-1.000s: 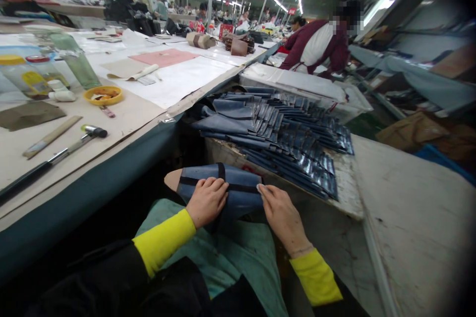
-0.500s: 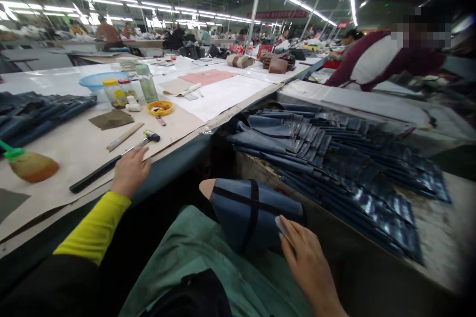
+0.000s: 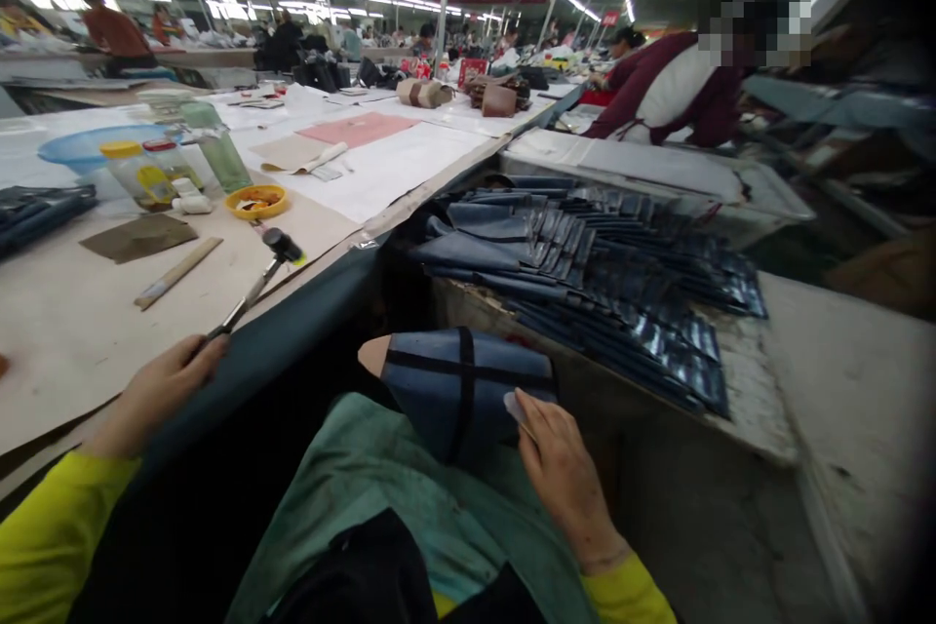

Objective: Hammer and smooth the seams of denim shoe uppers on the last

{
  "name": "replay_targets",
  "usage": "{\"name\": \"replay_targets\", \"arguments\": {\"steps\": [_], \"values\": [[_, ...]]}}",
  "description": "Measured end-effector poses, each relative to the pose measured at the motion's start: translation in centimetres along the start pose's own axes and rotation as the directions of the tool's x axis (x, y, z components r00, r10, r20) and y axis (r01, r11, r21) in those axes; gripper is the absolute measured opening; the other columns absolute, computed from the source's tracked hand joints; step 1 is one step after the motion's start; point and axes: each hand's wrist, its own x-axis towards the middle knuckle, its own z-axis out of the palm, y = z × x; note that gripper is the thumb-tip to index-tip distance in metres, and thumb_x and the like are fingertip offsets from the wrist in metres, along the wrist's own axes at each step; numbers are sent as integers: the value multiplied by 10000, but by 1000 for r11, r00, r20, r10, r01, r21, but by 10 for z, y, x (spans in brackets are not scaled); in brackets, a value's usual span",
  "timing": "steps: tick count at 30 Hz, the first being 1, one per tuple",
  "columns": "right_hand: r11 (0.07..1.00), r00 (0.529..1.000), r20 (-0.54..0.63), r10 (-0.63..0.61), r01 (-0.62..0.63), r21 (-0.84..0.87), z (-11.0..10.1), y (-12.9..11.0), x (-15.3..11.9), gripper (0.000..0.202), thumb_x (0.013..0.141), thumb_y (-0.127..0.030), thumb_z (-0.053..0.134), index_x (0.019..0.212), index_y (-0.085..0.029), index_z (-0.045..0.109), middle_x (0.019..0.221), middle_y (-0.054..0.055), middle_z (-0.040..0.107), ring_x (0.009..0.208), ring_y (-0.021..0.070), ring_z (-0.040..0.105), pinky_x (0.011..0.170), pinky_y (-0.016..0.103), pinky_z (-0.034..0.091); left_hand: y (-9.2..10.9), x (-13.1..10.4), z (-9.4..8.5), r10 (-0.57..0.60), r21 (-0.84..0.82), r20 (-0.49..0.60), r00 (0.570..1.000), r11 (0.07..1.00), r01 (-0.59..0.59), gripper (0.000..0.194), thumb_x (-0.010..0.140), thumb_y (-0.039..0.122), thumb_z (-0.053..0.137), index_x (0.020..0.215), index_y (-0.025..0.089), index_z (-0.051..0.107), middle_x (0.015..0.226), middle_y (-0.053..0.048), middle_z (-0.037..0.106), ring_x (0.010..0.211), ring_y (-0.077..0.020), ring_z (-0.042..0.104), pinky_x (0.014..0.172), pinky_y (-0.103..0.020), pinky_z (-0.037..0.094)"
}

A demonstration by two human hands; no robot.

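Observation:
My left hand (image 3: pixel 157 390) is closed round the dark handle of a hammer (image 3: pixel 253 291), its head raised over the table's front edge. On my lap, over a green apron (image 3: pixel 343 478), lies a blue leather-like piece (image 3: pixel 420 380) with crossed black bands. It fits round a form whose tan rounded tip (image 3: pixel 374 356) sticks out at the left. My right hand (image 3: pixel 563 473) rests at the piece's right end, pinching a small flat pale-edged tool (image 3: pixel 514 405). Its fingers hide most of that tool, so I cannot tell its exact kind.
Overlapping blue pieces (image 3: pixel 556 244) lie stacked on a bench to the right. The table at left bears a wooden stick (image 3: pixel 177 275), a brown scrap (image 3: pixel 138 236), a yellow dish (image 3: pixel 255 202), a glass bottle (image 3: pixel 219 151) and lidded jars (image 3: pixel 136 177). A person (image 3: pixel 658 88) bends over farther right.
My left hand has lifted the hammer off the table by its handle and drawn back toward me. The right hand stays at the blue piece. The view has turned somewhat rightward.

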Motion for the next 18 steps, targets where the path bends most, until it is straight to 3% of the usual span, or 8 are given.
{"name": "replay_targets", "arguments": {"steps": [3,5,11,15,18], "values": [[1000,1000,1,14,-14,-10,1,-3,-3,529,857,-131,391,1378,-201,336,1181,98,544,1103,238,467,954,445,431,31,-34,34,112,-294,303,946,956,-19,511,762,681,426,859,199,566,585,55,466,494,-98,429,456,-186,346],[1000,1000,-3,26,-26,-16,0,-5,-3,548,846,-110,385,1383,-198,328,1172,97,544,1100,236,463,959,445,429,50,-52,53,190,-389,400,896,921,-21,495,747,663,481,824,182,571,595,44,468,515,-102,437,463,-194,356],[998,998,28,54,-54,12,-1,-6,-4,572,827,-78,363,1386,-193,325,1187,91,527,1127,227,440,987,439,412,96,-73,76,405,-436,342,848,868,-238,351,881,502,388,977,212,560,752,7,586,657,-133,533,593,-214,420],[997,997,19,80,-80,18,0,-7,-4,564,826,-77,366,1379,-185,341,1185,97,529,1119,232,446,978,443,419,106,-76,92,468,-268,447,763,883,-385,287,887,449,395,891,224,573,791,-6,637,722,-173,594,681,-256,436],[997,997,8,82,-82,14,0,-7,-5,560,821,-77,372,1371,-185,356,1173,97,536,1114,233,450,970,445,427,109,-76,96,461,-233,479,747,887,-398,320,894,472,362,896,227,569,786,-10,643,726,-184,608,688,-265,441]]}}
